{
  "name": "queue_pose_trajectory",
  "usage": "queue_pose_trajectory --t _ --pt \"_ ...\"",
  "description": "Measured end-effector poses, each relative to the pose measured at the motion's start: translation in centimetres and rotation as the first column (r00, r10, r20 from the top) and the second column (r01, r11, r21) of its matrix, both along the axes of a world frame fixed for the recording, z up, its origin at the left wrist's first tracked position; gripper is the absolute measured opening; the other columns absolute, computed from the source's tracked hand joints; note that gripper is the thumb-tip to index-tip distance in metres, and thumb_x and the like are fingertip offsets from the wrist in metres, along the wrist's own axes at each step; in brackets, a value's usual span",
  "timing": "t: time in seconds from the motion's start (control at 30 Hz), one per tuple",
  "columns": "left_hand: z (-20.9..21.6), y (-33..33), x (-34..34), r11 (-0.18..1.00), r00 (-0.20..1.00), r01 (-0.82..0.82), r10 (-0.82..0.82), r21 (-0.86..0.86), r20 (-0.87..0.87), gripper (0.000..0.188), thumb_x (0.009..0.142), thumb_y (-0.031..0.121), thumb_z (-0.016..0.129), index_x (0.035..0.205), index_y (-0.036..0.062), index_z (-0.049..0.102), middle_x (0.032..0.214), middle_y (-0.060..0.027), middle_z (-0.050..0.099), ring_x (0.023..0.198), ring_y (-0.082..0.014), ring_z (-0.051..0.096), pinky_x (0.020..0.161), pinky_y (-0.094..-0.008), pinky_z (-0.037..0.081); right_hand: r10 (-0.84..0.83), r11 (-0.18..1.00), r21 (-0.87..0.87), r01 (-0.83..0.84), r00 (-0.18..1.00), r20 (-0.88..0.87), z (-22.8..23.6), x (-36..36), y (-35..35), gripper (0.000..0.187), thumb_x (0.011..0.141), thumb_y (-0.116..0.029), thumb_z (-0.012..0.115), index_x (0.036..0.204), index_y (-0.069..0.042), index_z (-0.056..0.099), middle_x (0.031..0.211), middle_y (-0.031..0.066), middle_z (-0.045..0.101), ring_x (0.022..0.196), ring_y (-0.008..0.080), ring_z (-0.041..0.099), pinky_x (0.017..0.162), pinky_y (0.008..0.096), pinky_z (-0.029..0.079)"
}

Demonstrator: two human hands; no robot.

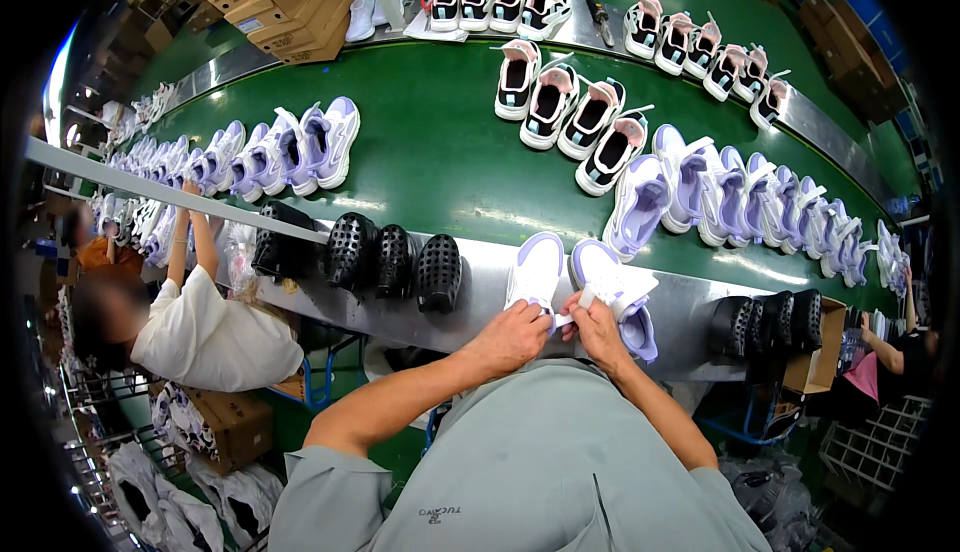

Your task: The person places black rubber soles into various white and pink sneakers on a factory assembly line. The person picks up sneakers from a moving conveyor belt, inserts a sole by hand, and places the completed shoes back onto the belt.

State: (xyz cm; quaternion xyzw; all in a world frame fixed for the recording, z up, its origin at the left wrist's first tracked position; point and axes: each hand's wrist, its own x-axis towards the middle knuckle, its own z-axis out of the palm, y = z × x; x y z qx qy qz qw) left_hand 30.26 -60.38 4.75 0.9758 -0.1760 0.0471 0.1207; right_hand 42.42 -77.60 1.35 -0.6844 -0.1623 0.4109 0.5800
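Observation:
Two white sneakers with lavender trim rest side by side on the metal edge of the bench in front of me, toes pointing away. My left hand (512,337) is closed at the opening of the left sneaker (537,260), covering its heel part. A pale strap (563,319) runs between the fingers of both hands. My right hand (597,334) pinches this strap beside the right sneaker (602,264), whose lavender collar shows to the right of the hand. What lies under my left fingers is partly hidden.
Rows of white-lavender sneakers (690,187) and black-pink sneakers (552,102) stand on the green belt (420,142). Black shoe lasts (438,272) sit left, more black lasts (770,322) right. A metal bar (170,197) crosses at left. Co-workers (215,332) work at both sides.

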Motion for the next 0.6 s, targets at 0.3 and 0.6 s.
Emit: queue_pose_trajectory --t 0.3,0.6 --pt "1.9 -1.8 -3.7 0.544 0.532 -0.831 0.717 -0.115 -0.450 0.061 0.082 0.030 0.075 0.134 0.0061 0.053 0.113 -0.0211 0.063 0.109 -0.0421 0.060 0.089 -0.0495 0.051 0.302 0.940 0.110 -0.322 0.939 0.167 5.0 3.2 0.9 0.027 0.096 -0.014 0.059 0.119 0.000 0.057 0.095 0.0071 0.064 0.079 0.0121 0.062 0.069 0.0279 0.050" --pt "0.2 -3.5 -5.5 0.164 0.220 -0.974 0.514 -0.157 -0.829 0.070 0.083 0.028 0.067 0.148 0.0175 0.044 0.120 -0.0298 0.064 0.116 -0.0468 0.060 0.099 -0.0459 0.048 0.525 0.851 -0.017 -0.525 0.850 0.025 7.4 4.2 1.2 0.017 0.097 -0.017 0.066 0.097 -0.001 0.063 0.079 0.0029 0.064 0.073 0.0106 0.060 0.066 0.0281 0.051"
